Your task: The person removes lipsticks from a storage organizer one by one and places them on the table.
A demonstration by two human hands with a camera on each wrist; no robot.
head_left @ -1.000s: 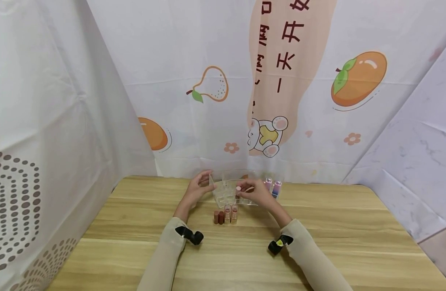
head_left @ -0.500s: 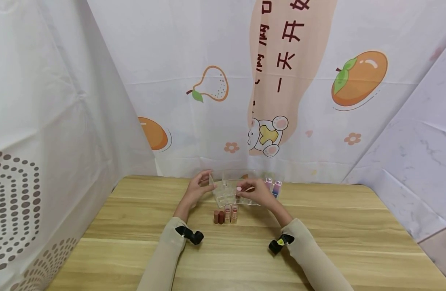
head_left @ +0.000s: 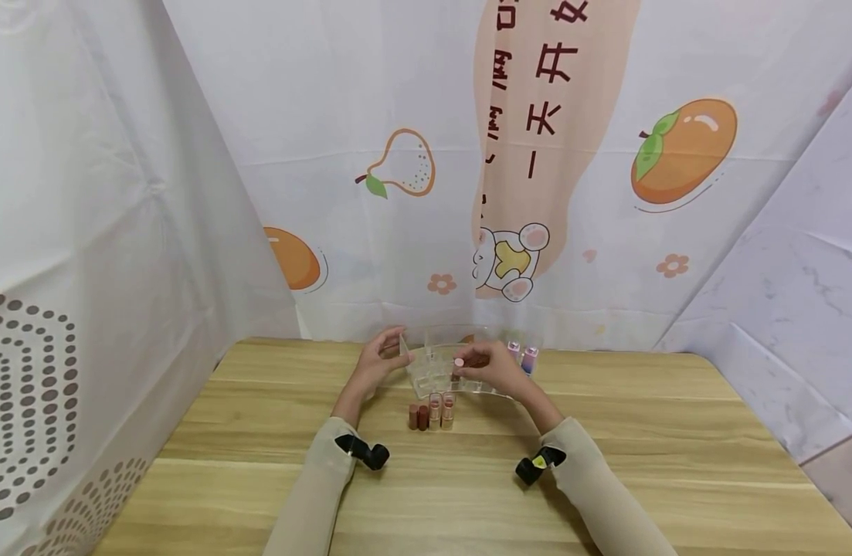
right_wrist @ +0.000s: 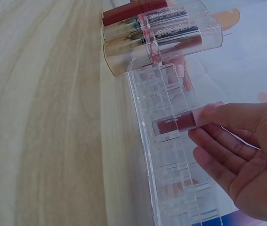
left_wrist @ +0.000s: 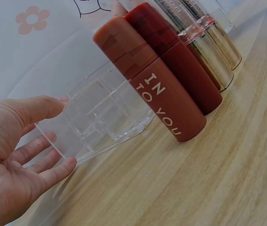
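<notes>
A clear plastic lipstick organizer (head_left: 432, 381) with small compartments stands near the back of the table. My left hand (head_left: 378, 364) grips its left side wall, thumb on one face and fingers on the other, as the left wrist view shows. With thumb and fingertips, my right hand (head_left: 497, 367) pinches the pale pink cap of a lip gloss tube (right_wrist: 174, 123). The tube's brownish-red lower part sits down inside one compartment. In front of the organizer stand a brown lip tube (left_wrist: 168, 101), a dark red lip tube (left_wrist: 192, 75) and two clear-capped, gold-based lipsticks (right_wrist: 175, 40).
Two pink-and-blue tubes (head_left: 530, 361) stand at the organizer's right end, just beyond my right hand. A printed white curtain (head_left: 356, 255) hangs right behind the wooden table (head_left: 426, 494). Black wrist cameras (head_left: 375, 455) sit on both sleeves.
My right hand and the lip gloss tube have shifted very slightly to the right. My left hand keeps its grip on the organizer, and the standing tubes stay in place.
</notes>
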